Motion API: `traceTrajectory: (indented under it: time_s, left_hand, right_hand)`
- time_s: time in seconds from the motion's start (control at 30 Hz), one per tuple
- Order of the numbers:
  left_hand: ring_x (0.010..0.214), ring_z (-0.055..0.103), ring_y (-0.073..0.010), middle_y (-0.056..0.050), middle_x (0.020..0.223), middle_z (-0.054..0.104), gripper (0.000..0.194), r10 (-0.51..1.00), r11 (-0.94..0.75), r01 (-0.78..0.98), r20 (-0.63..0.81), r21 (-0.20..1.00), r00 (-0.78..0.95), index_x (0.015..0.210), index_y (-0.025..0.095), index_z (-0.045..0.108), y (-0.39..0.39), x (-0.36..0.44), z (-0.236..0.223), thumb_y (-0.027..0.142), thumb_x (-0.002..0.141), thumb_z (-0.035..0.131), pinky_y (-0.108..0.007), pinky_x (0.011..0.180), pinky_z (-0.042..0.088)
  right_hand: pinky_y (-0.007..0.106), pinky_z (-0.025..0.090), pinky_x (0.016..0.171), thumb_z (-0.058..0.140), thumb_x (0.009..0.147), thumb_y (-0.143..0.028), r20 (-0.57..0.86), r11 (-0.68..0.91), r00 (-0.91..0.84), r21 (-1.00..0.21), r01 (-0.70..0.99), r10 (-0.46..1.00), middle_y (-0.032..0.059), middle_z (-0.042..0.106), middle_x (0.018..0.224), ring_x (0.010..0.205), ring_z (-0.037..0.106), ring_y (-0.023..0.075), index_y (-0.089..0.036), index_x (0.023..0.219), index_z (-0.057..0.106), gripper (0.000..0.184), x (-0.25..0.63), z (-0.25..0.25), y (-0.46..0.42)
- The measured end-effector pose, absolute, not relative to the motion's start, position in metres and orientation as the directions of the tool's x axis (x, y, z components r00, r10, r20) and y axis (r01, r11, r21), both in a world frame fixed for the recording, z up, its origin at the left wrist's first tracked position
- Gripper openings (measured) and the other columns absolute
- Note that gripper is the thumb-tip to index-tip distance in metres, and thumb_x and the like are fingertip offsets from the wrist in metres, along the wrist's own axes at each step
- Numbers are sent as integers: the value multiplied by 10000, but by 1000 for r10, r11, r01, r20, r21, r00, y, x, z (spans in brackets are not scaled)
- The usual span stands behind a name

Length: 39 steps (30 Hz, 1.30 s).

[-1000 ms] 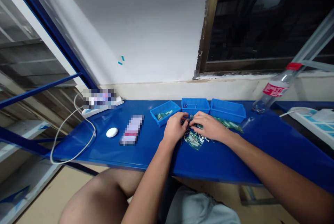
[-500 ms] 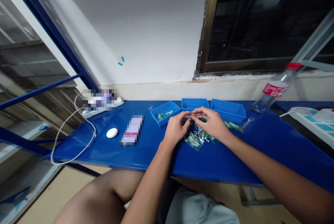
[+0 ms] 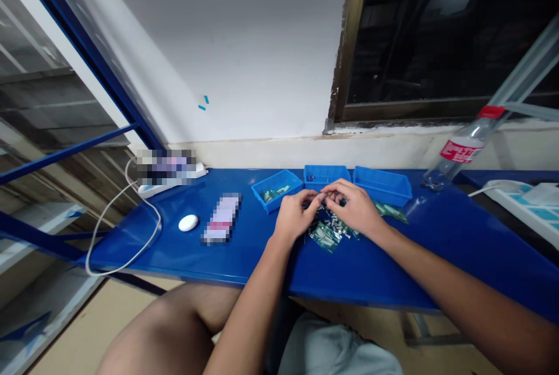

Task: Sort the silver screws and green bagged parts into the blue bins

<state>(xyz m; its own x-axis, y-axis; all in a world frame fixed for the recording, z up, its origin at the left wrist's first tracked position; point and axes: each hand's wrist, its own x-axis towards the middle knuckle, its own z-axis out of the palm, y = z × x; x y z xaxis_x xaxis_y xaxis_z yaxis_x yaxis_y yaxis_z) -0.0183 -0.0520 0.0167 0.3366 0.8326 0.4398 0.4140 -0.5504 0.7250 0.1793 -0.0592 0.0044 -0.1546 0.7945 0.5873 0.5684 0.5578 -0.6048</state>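
Note:
My left hand (image 3: 296,215) and my right hand (image 3: 356,207) meet over a pile of small green circuit boards (image 3: 328,233) and tiny metal parts on the blue table (image 3: 227,250). The fingertips of both hands pinch together around a small part I cannot make out, just in front of the middle blue bin (image 3: 326,174). A left blue bin (image 3: 276,189) holding a few green boards stands beside my left hand. The right blue bin (image 3: 381,184) sits behind my right hand. More green boards (image 3: 391,210) lie to the right of my wrist.
A white mouse (image 3: 188,222) and a blurred flat object (image 3: 221,218) lie at the left. A white cable (image 3: 122,229) loops from a power strip (image 3: 168,174) at the back left. A clear bottle (image 3: 460,149) leans at the right, near a white device (image 3: 526,200).
My right hand has lifted off the pile, its fingers drawn up to meet my left fingertips. My left hand has hardly moved.

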Motion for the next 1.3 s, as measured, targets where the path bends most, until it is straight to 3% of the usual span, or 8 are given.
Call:
traceTrajectory:
  time_s: [0.23, 0.43, 0.57, 0.77, 0.87, 0.93, 1.07, 1.3]
  left_hand:
    - [864, 800, -209, -32, 938, 830, 162, 844, -531, 388, 428, 753, 324, 991, 191, 776, -50, -18, 13, 321, 967, 683, -272, 771, 609]
    - [909, 801, -207, -36, 987, 831, 167, 844, -533, 417, 433, 736, 315, 1061, 188, 771, -47, -18, 10, 164, 921, 684, -301, 850, 621]
    - [930, 797, -209, -34, 1002, 830, 196, 833, -550, 437, 430, 712, 348, 1057, 198, 781, -45, -19, 10, 133, 901, 682, -310, 872, 617]
    - [922, 787, -188, -24, 1010, 824, 189, 826, -559, 390, 448, 732, 342, 1053, 203, 776, -45, -19, 10, 127, 906, 684, -271, 841, 600]
    - [872, 779, -186, -30, 973, 823, 139, 832, -549, 390, 439, 739, 339, 1021, 192, 786, -47, -19, 12, 221, 954, 668, -250, 790, 575]
    - [839, 769, -188, -31, 955, 824, 214, 833, -548, 409, 431, 729, 347, 1022, 190, 800, -49, -19, 15, 312, 997, 626, -246, 752, 553]
    - [751, 747, -188, -19, 890, 825, 356, 836, -539, 449, 391, 712, 384, 1029, 186, 827, -52, -20, 18, 435, 1028, 573, -247, 679, 506]
    - [873, 790, -224, -29, 991, 835, 243, 844, -529, 433, 399, 730, 358, 1038, 198, 823, -50, -20, 16, 337, 992, 629, -268, 763, 561]
  right_hand:
    - [391, 624, 852, 603, 942, -236, 561, 583, -215, -638, 503, 799, 59, 732, 1077, 912, 724, 222, -256, 1025, 723, 148, 178, 9, -63]
    - [407, 639, 849, 648, 933, -302, 459, 457, -119, -757, 467, 881, 68, 773, 1012, 918, 755, 235, -234, 1114, 695, 199, 179, 6, -60]
    - [390, 642, 799, 693, 899, -335, 401, 413, -124, -800, 435, 908, 68, 765, 938, 857, 743, 222, -218, 1043, 693, 185, 179, -1, -56]
    - [314, 561, 638, 667, 864, -261, 444, 454, -150, -734, 505, 884, 42, 708, 881, 707, 642, 169, -211, 1052, 703, 198, 176, 4, -58]
    - [315, 513, 614, 641, 873, -240, 506, 495, -156, -654, 571, 848, 31, 664, 855, 655, 578, 157, -219, 1037, 732, 189, 177, 7, -60]
    - [322, 499, 627, 634, 882, -238, 538, 507, -149, -615, 604, 830, 24, 639, 833, 650, 561, 161, -229, 1011, 747, 171, 178, 7, -60]
    - [327, 501, 665, 646, 875, -220, 560, 529, -157, -601, 599, 813, 17, 650, 816, 688, 597, 181, -237, 964, 724, 119, 179, 8, -60]
    - [343, 536, 735, 585, 951, -253, 548, 541, -192, -596, 593, 814, 42, 736, 958, 794, 684, 200, -243, 987, 689, 111, 177, 13, -65]
